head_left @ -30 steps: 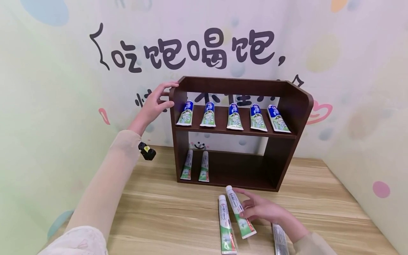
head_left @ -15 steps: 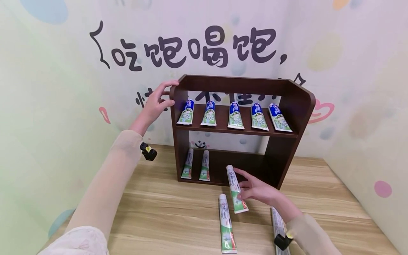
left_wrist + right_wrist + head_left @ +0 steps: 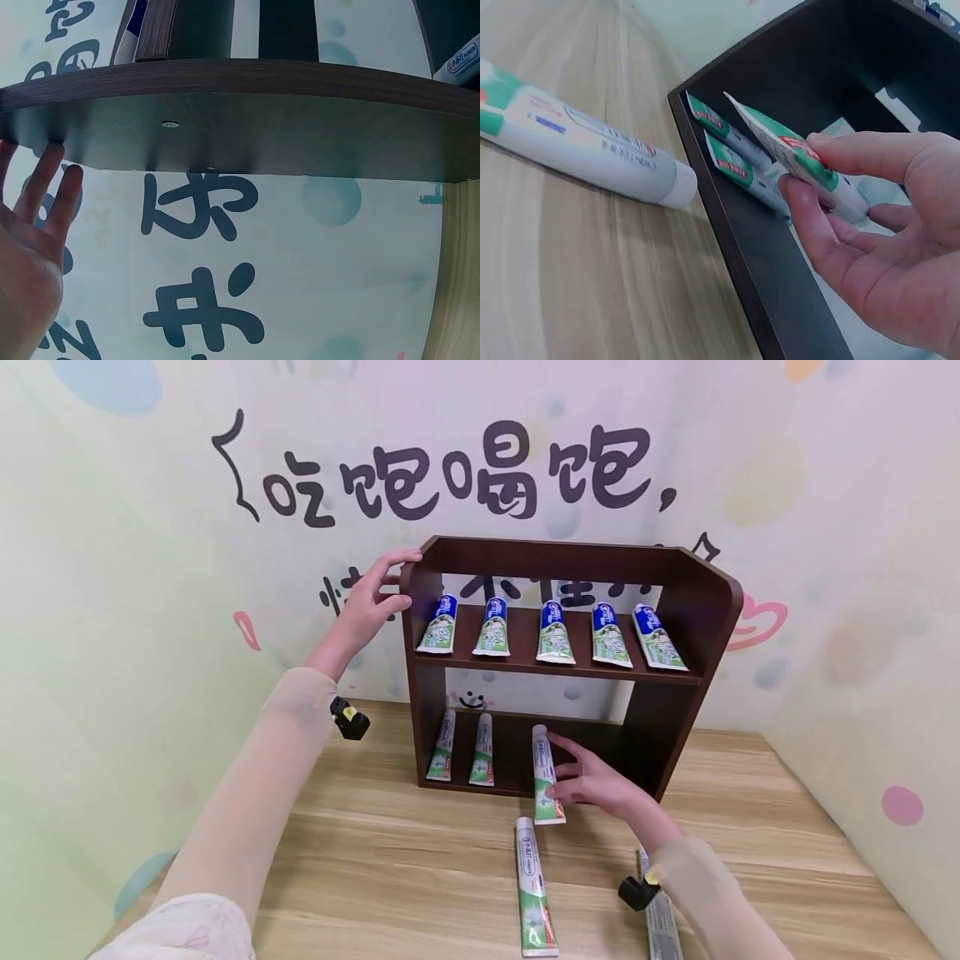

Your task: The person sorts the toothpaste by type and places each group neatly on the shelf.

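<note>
My right hand (image 3: 596,781) pinches a white and green toothpaste tube (image 3: 545,777) between thumb and fingers, cap end pointing into the lower level of a dark brown shelf (image 3: 558,672). In the right wrist view that tube (image 3: 780,146) is tilted and held above the lower board. Two matching tubes lie at the left of that level, a left one (image 3: 442,747) and a right one (image 3: 482,750). My left hand (image 3: 369,602) rests on the shelf's left side panel, fingertips at its upper edge; the left wrist view shows the fingers (image 3: 45,184) against this panel.
Several blue and green toothpaste tubes (image 3: 555,633) lie in a row on the upper level. On the wooden table (image 3: 375,852) lie another white and green tube (image 3: 534,889) before the shelf and a silvery packaged item (image 3: 662,922), partly hidden by the right forearm. A printed wall stands behind.
My right hand has carried the toothpaste tube up from the table and forward to the lower level's front. The left hand keeps its place on the shelf's side.
</note>
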A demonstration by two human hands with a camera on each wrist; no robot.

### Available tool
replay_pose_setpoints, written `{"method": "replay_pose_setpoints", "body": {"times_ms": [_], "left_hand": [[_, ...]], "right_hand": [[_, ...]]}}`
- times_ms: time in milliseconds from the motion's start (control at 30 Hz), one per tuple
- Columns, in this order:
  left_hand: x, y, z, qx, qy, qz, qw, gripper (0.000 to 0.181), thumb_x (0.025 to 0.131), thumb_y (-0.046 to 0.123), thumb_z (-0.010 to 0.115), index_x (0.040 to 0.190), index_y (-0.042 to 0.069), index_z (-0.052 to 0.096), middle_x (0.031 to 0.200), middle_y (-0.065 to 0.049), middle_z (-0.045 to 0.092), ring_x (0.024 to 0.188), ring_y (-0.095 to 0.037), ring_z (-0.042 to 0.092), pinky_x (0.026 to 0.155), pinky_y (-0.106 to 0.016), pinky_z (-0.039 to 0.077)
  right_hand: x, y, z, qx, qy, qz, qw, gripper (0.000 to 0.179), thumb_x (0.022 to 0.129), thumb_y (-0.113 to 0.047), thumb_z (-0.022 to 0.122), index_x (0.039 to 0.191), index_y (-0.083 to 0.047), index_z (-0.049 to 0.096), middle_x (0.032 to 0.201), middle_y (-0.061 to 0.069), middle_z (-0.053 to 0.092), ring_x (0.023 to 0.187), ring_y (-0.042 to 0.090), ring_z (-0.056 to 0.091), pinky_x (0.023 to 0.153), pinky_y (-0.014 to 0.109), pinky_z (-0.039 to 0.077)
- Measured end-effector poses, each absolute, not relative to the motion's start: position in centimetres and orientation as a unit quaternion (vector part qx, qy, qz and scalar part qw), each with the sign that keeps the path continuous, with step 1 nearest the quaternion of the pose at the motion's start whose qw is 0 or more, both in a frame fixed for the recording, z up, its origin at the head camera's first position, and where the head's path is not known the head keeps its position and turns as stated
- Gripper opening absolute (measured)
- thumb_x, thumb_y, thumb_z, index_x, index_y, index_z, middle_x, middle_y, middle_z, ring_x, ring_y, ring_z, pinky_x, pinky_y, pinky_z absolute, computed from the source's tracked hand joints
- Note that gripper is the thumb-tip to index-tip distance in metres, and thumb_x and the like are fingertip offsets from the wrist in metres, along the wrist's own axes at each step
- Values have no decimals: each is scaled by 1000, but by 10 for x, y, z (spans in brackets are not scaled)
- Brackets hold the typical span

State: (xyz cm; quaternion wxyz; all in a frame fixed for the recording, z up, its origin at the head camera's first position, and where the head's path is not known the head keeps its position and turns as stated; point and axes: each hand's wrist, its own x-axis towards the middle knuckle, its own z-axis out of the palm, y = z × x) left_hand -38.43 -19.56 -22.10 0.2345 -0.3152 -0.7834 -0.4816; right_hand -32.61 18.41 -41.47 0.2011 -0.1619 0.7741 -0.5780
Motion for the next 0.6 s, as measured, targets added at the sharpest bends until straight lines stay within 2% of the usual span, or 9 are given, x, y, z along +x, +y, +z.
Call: {"method": "replay_pose_setpoints", "body": {"times_ms": [133, 400, 600], "left_hand": [[-388, -196, -223, -315, -783, -480, 239, 52, 92, 10, 51, 142, 19, 48, 157, 6, 41, 123, -28, 53, 104, -49, 44], [-388, -194, -224, -315, -781, -481, 244, 52, 91, 8, 51, 142, 19, 48, 157, 5, 41, 122, -28, 53, 104, -49, 44], [-371, -189, -216, -312, -780, -489, 235, 52, 90, 6, 50, 143, 10, 47, 158, -5, 39, 123, -33, 52, 104, -52, 44]], "right_hand": [[-339, 183, -421, -157, 776, -582, 185, 97, 86, -9, 73, 160, -20, 12, 129, 29, 56, 95, 18, 66, 84, 32, 59], [-367, 186, -440, -162, 769, -597, 160, 94, 88, -4, 68, 160, -18, 9, 125, 31, 61, 95, 16, 67, 86, 31, 58], [-383, 183, -451, -153, 767, -605, 147, 95, 88, 0, 66, 160, -19, 8, 135, 34, 52, 99, 18, 64, 87, 31, 57]]}}
